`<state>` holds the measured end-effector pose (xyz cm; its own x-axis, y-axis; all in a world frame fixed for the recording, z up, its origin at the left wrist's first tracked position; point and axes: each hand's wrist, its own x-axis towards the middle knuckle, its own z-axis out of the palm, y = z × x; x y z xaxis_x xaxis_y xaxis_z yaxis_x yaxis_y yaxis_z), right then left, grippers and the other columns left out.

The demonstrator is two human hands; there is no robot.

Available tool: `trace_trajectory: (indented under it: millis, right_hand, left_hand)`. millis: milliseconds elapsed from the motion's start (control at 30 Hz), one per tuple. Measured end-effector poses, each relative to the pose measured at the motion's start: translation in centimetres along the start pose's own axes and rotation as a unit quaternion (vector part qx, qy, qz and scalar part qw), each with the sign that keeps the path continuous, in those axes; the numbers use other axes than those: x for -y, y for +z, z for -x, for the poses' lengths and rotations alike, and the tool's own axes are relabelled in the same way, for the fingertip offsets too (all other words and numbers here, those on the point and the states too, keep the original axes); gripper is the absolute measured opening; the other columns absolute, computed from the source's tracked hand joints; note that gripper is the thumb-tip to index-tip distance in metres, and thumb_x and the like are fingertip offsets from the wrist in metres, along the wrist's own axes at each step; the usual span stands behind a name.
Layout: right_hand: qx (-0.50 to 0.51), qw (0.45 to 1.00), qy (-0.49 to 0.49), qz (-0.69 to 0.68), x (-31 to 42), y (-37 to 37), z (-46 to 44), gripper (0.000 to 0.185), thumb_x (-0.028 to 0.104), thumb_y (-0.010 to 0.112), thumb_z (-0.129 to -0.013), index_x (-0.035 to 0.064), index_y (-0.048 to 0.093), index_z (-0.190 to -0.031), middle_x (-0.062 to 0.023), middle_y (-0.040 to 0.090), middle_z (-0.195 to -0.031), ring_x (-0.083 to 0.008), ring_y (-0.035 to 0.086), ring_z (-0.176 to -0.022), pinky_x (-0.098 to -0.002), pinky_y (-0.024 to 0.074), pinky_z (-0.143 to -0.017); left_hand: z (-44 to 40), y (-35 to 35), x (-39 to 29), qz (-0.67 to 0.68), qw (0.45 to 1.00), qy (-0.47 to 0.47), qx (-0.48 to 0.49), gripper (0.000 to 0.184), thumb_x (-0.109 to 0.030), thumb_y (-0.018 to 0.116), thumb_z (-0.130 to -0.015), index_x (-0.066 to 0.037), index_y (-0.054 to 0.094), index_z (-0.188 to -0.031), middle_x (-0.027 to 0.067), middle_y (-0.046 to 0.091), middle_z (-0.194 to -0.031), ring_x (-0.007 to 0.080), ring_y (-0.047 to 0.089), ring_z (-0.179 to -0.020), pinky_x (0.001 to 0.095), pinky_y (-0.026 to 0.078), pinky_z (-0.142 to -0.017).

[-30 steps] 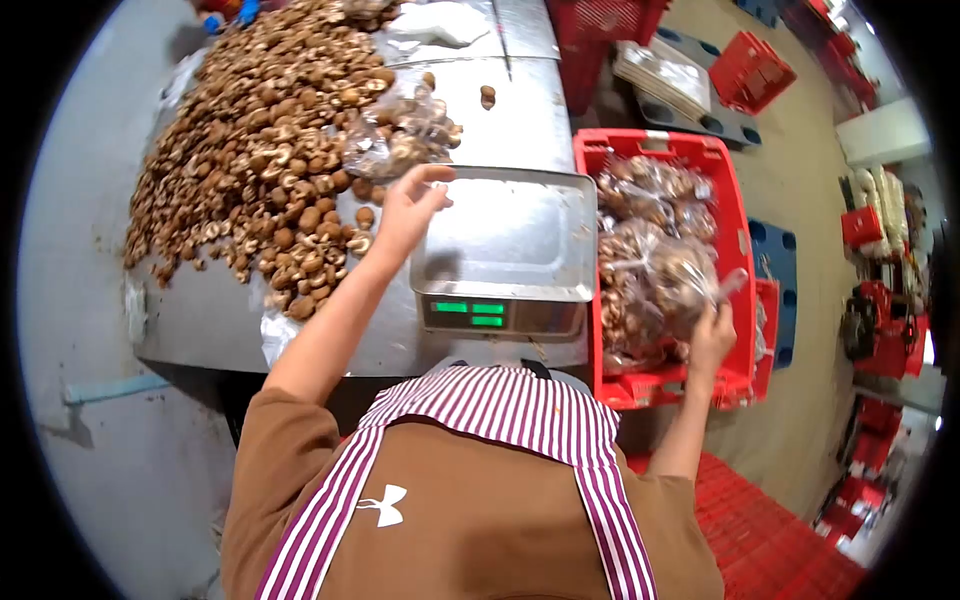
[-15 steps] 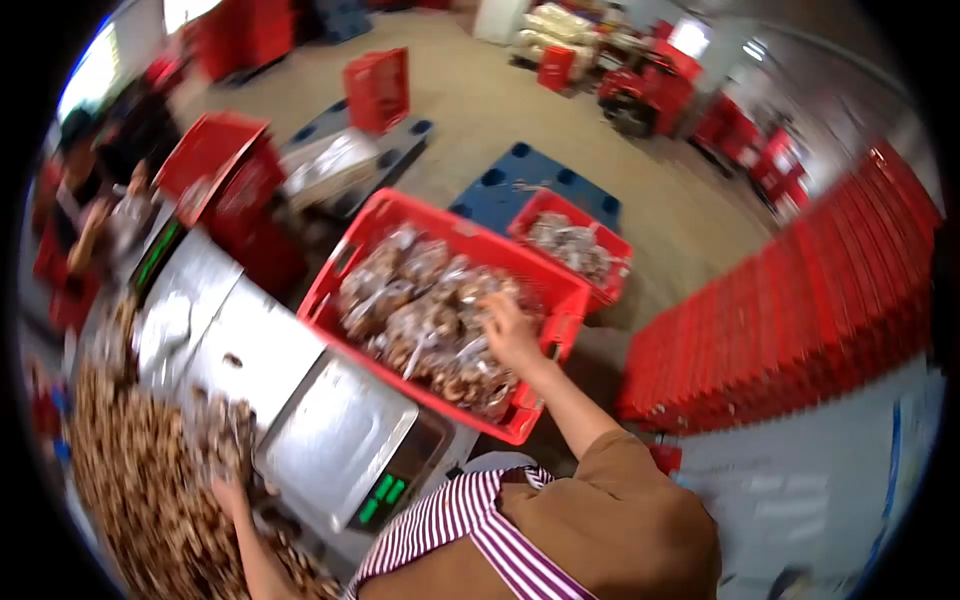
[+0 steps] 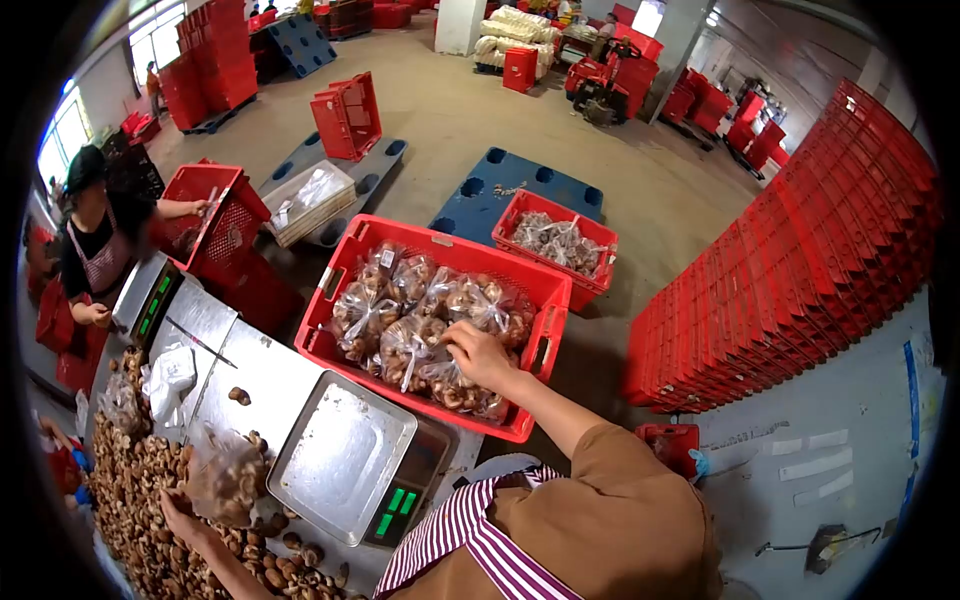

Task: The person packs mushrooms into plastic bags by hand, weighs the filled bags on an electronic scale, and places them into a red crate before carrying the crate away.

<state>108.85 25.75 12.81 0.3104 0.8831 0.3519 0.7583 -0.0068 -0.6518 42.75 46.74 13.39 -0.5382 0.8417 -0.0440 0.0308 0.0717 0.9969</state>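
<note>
My left hand is open, its fingers stretched out over the loose mushrooms beside a filled clear bag. That bag stands on the heap at the left end of the metal table. My right hand reaches into a large red crate of clear, knotted bags of mushrooms. Its fingers are bent together on the top of one bag of mushrooms; the palm hides part of the bags below. Between my hands sits a weighing scale with a bare metal pan and a lit green display.
A smaller red crate with bags stands beyond, by a blue pallet. Tall nested red crates rise at right. Across the table, a co-worker stands near a second scale and a red basket. White plastic bags lie on the table.
My left hand has shifted left, away from the base of the filled bag. The right hand has moved left and nearer me over the crate's bags. The view has tilted up slightly.
</note>
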Motion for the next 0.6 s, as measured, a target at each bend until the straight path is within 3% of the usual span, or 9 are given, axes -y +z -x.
trace_trajectory:
  millis: [33,67,133,200,233,333,367,433,600]
  right_hand:
    - [0.007,1.000,-0.003,-0.005,0.4,0.0,0.0,0.015,0.008,0.059,-0.091,0.0029,0.062,-0.104,-0.0129,0.061,-0.107,-0.0324,0.063,-0.096,-0.0405,0.0515,-0.081]
    - [0.010,1.000,-0.013,-0.006,1.1,0.1,-0.1,0.015,0.008,0.059,-0.090,0.0025,0.062,-0.103,-0.0137,0.061,-0.107,-0.0333,0.063,-0.097,-0.0406,0.0512,-0.081]
    - [0.033,0.998,-0.028,-0.054,1.2,1.8,0.0,0.015,0.006,0.060,-0.087,0.0009,0.063,-0.101,-0.0161,0.061,-0.105,-0.0352,0.062,-0.098,-0.0407,0.0502,-0.084]
    - [0.032,0.993,-0.096,-0.064,3.0,2.0,-0.1,0.015,0.001,0.055,-0.087,-0.0019,0.063,-0.099,-0.0182,0.060,-0.102,-0.0357,0.060,-0.098,-0.0415,0.0490,-0.087]
    - [0.056,0.991,-0.102,-0.067,2.8,2.4,0.0,0.015,0.001,0.054,-0.087,-0.0020,0.063,-0.098,-0.0182,0.061,-0.101,-0.0359,0.060,-0.098,-0.0413,0.0488,-0.087]
    - [0.084,0.991,-0.094,-0.052,3.4,3.5,0.7,0.013,0.002,0.057,-0.088,-0.0015,0.064,-0.098,-0.0165,0.062,-0.102,-0.0332,0.061,-0.097,-0.0397,0.0487,-0.086]
    - [0.100,0.989,-0.101,-0.052,3.5,3.7,0.9,0.013,0.001,0.057,-0.089,-0.0012,0.064,-0.099,-0.0154,0.062,-0.102,-0.0321,0.062,-0.096,-0.0383,0.0490,-0.085]
    - [0.130,0.987,-0.063,-0.075,4.6,3.9,1.4,0.014,0.000,0.056,-0.089,-0.0011,0.064,-0.101,-0.0150,0.063,-0.102,-0.0312,0.063,-0.094,-0.0367,0.0493,-0.083]
    - [0.175,0.980,-0.077,-0.061,4.0,4.4,1.6,0.017,0.001,0.054,-0.089,-0.0013,0.064,-0.104,-0.0152,0.063,-0.103,-0.0310,0.064,-0.093,-0.0370,0.0498,-0.081]
  left_hand:
    - [-0.2,-0.2,-0.3,-0.228,0.950,0.212,0.028,0.033,-0.026,0.060,-0.096,0.000,0.065,-0.115,0.0185,0.063,-0.124,0.0332,0.061,-0.112,0.0406,0.051,-0.095]
    - [-0.3,-0.4,-0.7,-0.420,0.806,0.415,-0.047,0.026,-0.017,0.061,-0.095,0.001,0.065,-0.113,0.0207,0.060,-0.131,0.0350,0.060,-0.117,0.0402,0.051,-0.097]
    - [4.8,2.6,-6.7,-0.116,0.939,0.315,0.079,0.027,-0.019,0.055,-0.099,-0.003,0.064,-0.118,0.0132,0.066,-0.107,0.0278,0.064,-0.092,0.0330,0.054,-0.079]
    - [8.7,4.8,-11.0,0.166,0.965,0.152,0.136,0.025,-0.022,0.055,-0.099,-0.001,0.068,-0.104,0.0052,0.064,-0.093,0.0147,0.059,-0.081,0.0276,0.047,-0.075]
    - [13.9,7.0,-15.5,0.150,0.970,0.150,0.116,0.023,-0.021,0.055,-0.099,-0.001,0.068,-0.099,0.0041,0.064,-0.089,0.0135,0.059,-0.081,0.0275,0.047,-0.078]
    - [15.6,7.9,-17.4,0.164,0.941,0.198,0.222,0.025,-0.021,0.050,-0.102,-0.002,0.067,-0.104,0.0088,0.070,-0.097,0.0161,0.066,-0.089,0.0275,0.051,-0.077]
    - [16.7,8.5,-18.1,0.194,0.939,0.182,0.217,0.025,-0.020,0.049,-0.102,-0.002,0.066,-0.098,0.0113,0.070,-0.098,0.0155,0.064,-0.083,0.0277,0.050,-0.075]
    - [16.9,8.2,-17.6,0.225,0.911,0.207,0.277,0.025,-0.019,0.048,-0.102,-0.003,0.064,-0.092,0.0143,0.070,-0.096,0.0150,0.061,-0.076,0.0282,0.048,-0.073]
    - [19.2,6.3,-10.0,0.197,0.952,0.085,0.219,0.025,-0.025,0.052,-0.099,-0.007,0.062,-0.085,0.0120,0.071,-0.091,0.0121,0.057,-0.067,0.0260,0.046,-0.067]
